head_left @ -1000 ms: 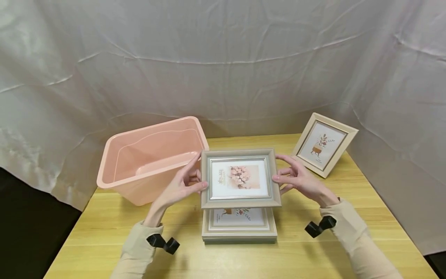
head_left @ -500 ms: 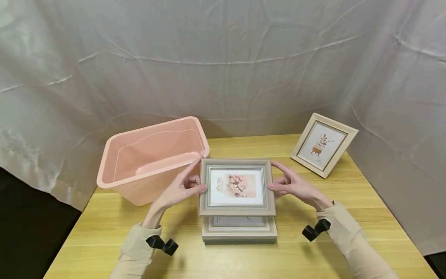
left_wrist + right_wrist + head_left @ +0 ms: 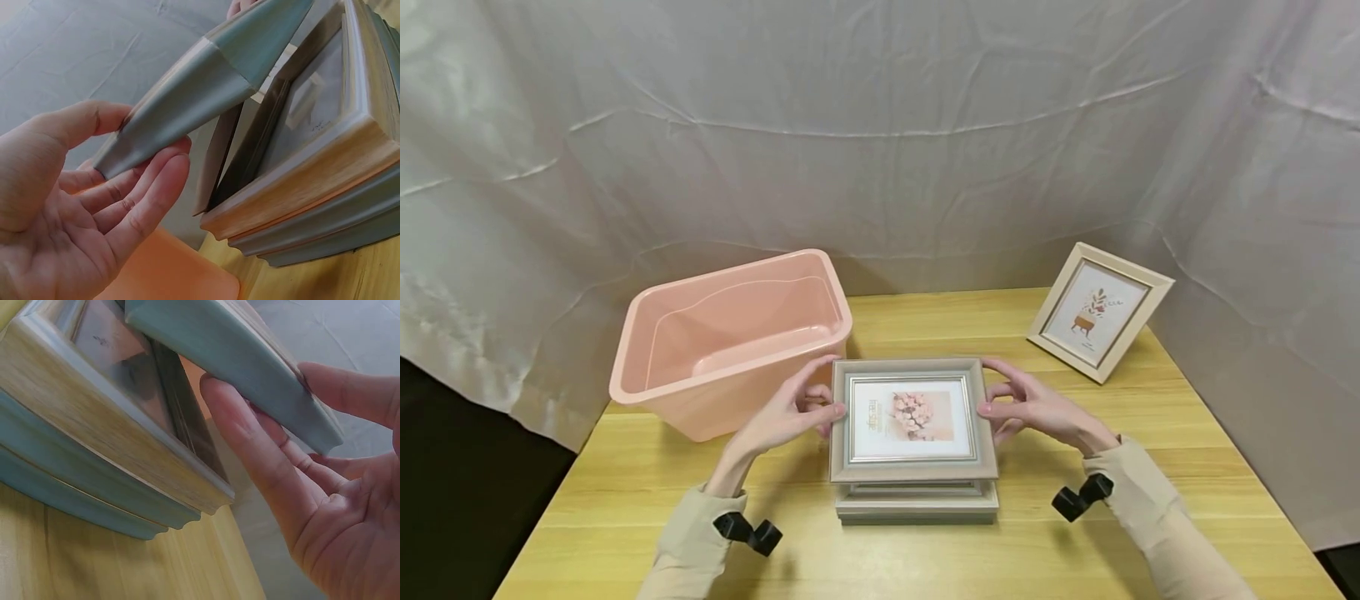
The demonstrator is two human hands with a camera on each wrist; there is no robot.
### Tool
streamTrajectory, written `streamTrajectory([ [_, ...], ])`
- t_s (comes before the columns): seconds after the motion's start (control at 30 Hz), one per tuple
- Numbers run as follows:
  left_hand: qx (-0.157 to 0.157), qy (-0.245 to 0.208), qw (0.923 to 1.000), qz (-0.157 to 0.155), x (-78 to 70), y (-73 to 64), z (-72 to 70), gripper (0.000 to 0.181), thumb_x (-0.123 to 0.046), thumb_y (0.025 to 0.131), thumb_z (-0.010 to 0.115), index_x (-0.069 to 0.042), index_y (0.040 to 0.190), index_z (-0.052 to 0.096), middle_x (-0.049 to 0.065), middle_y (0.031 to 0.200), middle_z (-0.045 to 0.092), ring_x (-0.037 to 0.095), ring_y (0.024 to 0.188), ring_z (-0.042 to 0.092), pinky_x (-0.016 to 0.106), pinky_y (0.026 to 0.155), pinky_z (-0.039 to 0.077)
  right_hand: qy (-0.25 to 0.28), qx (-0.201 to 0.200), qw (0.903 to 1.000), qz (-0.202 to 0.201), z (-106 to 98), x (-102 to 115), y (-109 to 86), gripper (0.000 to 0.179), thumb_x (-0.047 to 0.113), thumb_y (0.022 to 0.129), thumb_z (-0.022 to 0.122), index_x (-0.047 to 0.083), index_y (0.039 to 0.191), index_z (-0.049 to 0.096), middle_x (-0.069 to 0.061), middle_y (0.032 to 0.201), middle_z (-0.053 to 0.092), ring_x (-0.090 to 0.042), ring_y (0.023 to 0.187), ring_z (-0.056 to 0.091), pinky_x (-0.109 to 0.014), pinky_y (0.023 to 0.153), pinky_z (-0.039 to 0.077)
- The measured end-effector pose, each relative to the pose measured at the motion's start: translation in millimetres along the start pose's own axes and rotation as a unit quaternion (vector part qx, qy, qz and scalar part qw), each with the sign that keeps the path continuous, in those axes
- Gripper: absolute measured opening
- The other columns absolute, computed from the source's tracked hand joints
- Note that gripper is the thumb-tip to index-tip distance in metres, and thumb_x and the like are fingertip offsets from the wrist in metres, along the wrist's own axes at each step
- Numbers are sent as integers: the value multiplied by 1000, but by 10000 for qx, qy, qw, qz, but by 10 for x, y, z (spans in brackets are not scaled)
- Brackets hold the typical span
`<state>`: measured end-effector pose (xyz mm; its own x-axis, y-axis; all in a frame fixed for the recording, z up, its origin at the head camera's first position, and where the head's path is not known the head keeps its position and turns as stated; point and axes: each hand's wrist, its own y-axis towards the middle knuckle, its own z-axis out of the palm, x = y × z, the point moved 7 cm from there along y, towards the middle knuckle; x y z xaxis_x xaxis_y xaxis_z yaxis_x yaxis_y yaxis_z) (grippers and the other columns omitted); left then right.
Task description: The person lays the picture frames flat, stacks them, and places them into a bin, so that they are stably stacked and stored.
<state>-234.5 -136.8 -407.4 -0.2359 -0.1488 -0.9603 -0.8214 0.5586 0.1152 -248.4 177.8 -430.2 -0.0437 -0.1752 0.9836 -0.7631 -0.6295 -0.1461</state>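
Note:
A grey-beige picture frame [image 3: 913,421] with a pink flower print is held face up between both hands in the head view. My left hand [image 3: 786,415] pinches its left edge, thumb on top and fingers beneath. On the opposite edge, the right hand [image 3: 1037,408] grips in the same way. Directly below lies a stack of picture frames [image 3: 917,508], mostly hidden by the held one. Both wrist views show a gap between the held frame [image 3: 181,94] and the stack, whose top frame [image 3: 100,406] has wood-coloured sides above blue-green ones.
A pink plastic bin [image 3: 722,408] stands at the left, close to the left hand. Towards the back right, a cream picture frame [image 3: 1097,312] with a plant print stands tilted on the wooden table [image 3: 887,567]. A pale curtain [image 3: 880,167] hangs behind.
Both hands have brought the held picture frame down and nearer in the head view, so it covers more of the stack. The bin and the standing frame stay in place.

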Motion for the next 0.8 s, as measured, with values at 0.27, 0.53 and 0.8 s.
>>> streamTrajectory([
  [0.27,-256,54,9983,-520,92,19,-2,71,-8,95,68,-9,155,31,23,119,50,19,60,66,65,66,58,62,41,9999,89,15,-69,18,91,11,98,63,4,161,-2,-7,101,58,-23,76,70,-61,75,60],
  [0.53,-312,88,9964,-780,174,44,19,71,-13,96,68,-2,155,29,30,130,43,19,60,67,67,67,57,-291,-96,9994,173,22,-95,27,91,17,98,65,0,160,1,-6,94,58,-20,70,69,-62,74,60],
  [0.8,-195,18,9954,-942,248,53,57,74,-15,97,67,3,155,25,31,133,41,23,60,68,67,68,57,-336,-76,9994,21,33,-102,29,91,15,96,67,4,162,5,-8,93,63,-21,70,70,-64,73,59],
])
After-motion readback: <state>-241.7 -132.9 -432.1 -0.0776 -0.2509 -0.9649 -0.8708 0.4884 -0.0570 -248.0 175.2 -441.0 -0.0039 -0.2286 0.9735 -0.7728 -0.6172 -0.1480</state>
